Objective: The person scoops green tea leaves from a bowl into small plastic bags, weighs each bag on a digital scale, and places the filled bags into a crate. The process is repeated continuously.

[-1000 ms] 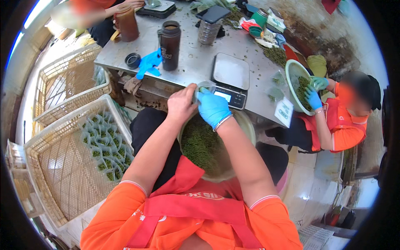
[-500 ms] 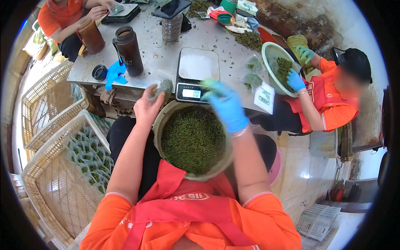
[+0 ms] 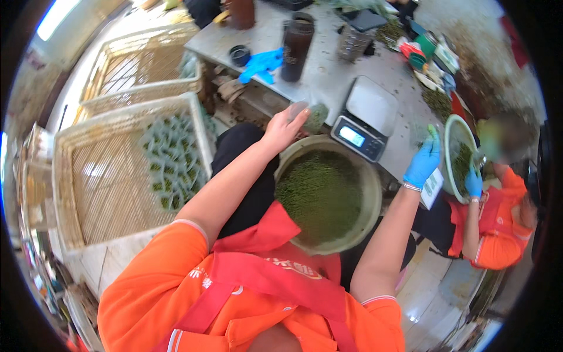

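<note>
Between the fingers and thumb of my bare left hand (image 3: 285, 126) is a small clear plastic bag of green bits (image 3: 317, 118), held above the rim of a wide round tub (image 3: 373, 205). Loose small green grains (image 3: 319, 196) fill the tub between my legs. My right hand (image 3: 423, 161), in a blue glove with green fingertips, reaches over the table's right edge with fingers stretched out. Beside those fingers lies a clear plastic bag (image 3: 417, 134); whether they touch it I cannot tell. A digital scale (image 3: 370, 108) with a lit display stands between my hands, its plate bare.
To the left, a plastic crate (image 3: 94, 193) holds rows of filled bags (image 3: 170, 158); another crate (image 3: 141, 58) is behind it. A dark bottle (image 3: 297, 50) and blue glove (image 3: 262, 64) lie on the table (image 3: 328, 29). A co-worker (image 3: 498, 223) works at a pale basin (image 3: 450, 170) on the right.
My view has swung left, so the scene sits further right. My right hand has left the scale's display and moved right to the bags. My left hand still holds its bag.
</note>
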`<state>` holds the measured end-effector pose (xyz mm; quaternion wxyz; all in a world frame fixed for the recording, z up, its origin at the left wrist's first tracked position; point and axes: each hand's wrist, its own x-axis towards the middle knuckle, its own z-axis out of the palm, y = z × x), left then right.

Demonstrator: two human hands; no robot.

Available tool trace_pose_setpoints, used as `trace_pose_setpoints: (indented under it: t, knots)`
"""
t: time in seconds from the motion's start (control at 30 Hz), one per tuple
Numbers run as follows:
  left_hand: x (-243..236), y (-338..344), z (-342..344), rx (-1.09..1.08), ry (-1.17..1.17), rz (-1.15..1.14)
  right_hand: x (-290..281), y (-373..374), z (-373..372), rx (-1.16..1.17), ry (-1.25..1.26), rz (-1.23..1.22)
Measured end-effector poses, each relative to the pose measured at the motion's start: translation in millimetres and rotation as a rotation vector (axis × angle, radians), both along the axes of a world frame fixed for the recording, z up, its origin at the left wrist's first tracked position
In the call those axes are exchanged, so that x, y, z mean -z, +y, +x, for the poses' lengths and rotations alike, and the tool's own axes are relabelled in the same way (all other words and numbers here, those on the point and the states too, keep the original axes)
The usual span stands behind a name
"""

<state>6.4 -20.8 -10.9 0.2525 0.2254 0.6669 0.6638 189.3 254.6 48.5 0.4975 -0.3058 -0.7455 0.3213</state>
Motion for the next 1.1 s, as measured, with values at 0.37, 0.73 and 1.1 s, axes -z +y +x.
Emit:
trace_pose_setpoints:
  t: [0.37, 0.73, 1.1]
  knots:
    - [-65.9, -324.4, 16.0, -0.650, 0.556, -0.837, 30.4, -76.5, 17.5, -0.231, -0.129, 0.162]
    - [72.2, -419.7, 37.0, -0.050, -0.072, -1.533, 107.9, -160.2, 61.0, -0.651, -0.425, -0.249]
    - [9.0, -347.8, 69.8, -0.171, 0.482, -1.406, 158.8, -235.9, 82.5, -0.658, -1.182, 0.202]
